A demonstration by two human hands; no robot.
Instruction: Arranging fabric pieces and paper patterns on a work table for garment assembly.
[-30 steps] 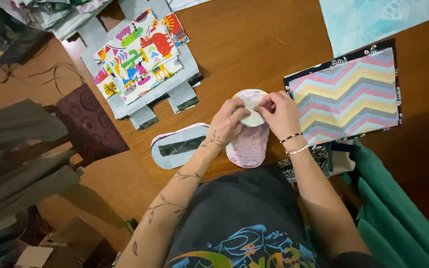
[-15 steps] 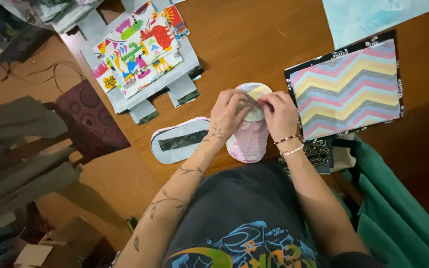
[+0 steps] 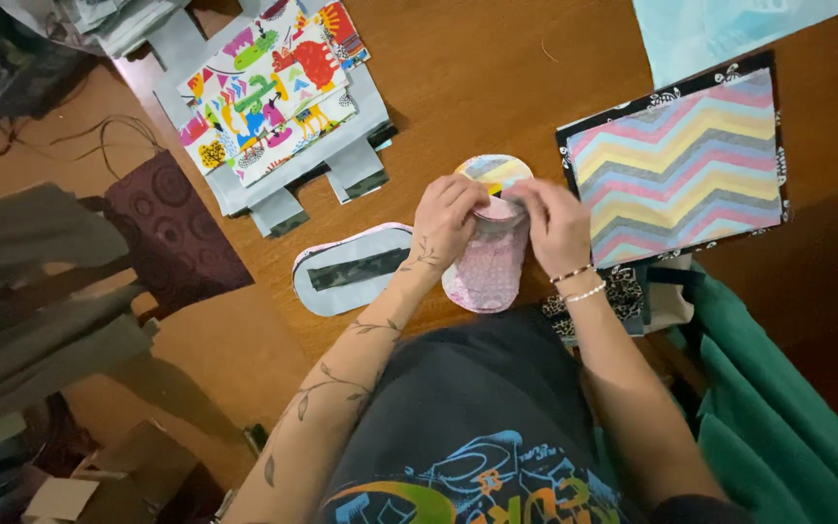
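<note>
Closest to the person's dark printed shirt (image 3: pixel 477 437), at the near edge of the wooden table (image 3: pixel 497 87), both hands work together on one small oval fabric piece (image 3: pixel 490 272). That piece lies flat on the wood just in front of the body, its pink patterned half toward the person and its yellow, grey and pink zigzag end pointing away. The left hand (image 3: pixel 448 221), on a forearm marked with a vine tattoo, curls its fingers down over the middle of the piece from one side; the right hand (image 3: pixel 557 221), with beaded bracelets (image 3: pixel 576 283) at the wrist, pinches the same middle fold from the other side, so the fingertips nearly meet. Just beside the left hand lies a second oval piece (image 3: pixel 351 270), pale with a dark strip along its middle. By the right wrist a black-and-white patterned scrap (image 3: pixel 623 296) peeks out, and green cloth (image 3: pixel 778 398) drapes off the table edge. Farther out on the right sits a rectangular zigzag-striped panel (image 3: pixel 681 165) with a dark border. Across on the left, a bright animal-print fabric (image 3: pixel 269 87) rests on grey cut pieces (image 3: pixel 361 126), and a maroon circle-patterned cloth (image 3: pixel 172 233) hangs at the side.
</note>
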